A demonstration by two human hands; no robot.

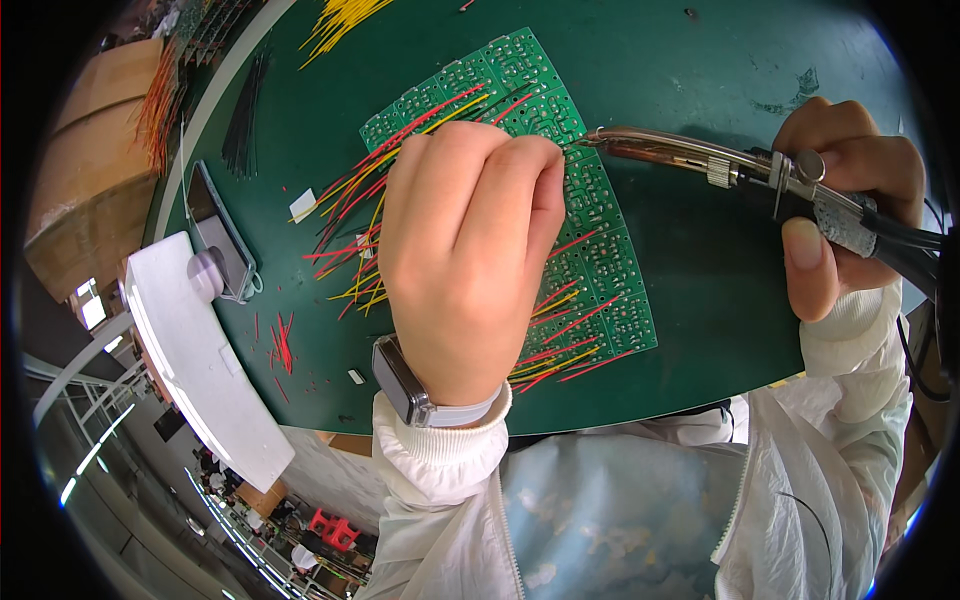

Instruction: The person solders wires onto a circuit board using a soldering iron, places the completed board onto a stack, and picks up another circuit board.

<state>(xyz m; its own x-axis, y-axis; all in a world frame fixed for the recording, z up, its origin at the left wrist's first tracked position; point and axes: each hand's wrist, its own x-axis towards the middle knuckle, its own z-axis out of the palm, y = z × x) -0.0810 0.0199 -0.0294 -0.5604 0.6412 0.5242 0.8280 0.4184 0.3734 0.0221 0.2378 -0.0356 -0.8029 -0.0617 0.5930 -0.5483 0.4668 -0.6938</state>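
My right hand (865, 160) grips a soldering iron (668, 152) with a metal feed tube along its barrel. Its tip reaches in from the right, touching or very close to a green circuit board panel (620, 270) beside my left fingertips. Over the panel's middle, my left hand (465, 225) is closed in a pinch. The back of that hand hides its fingertips and whatever lies between them. Red, yellow and black wires (425, 125) run from the panel out to the left. More wires (560, 345) stick out along its near part.
Loose yellow wires (340, 25) lie at the far edge and black wires (243, 120) at the far left. Red wire scraps (284, 345) are on the green table (730, 330). A phone (220, 235) leans beside a white foam block (205, 355) at the left edge.
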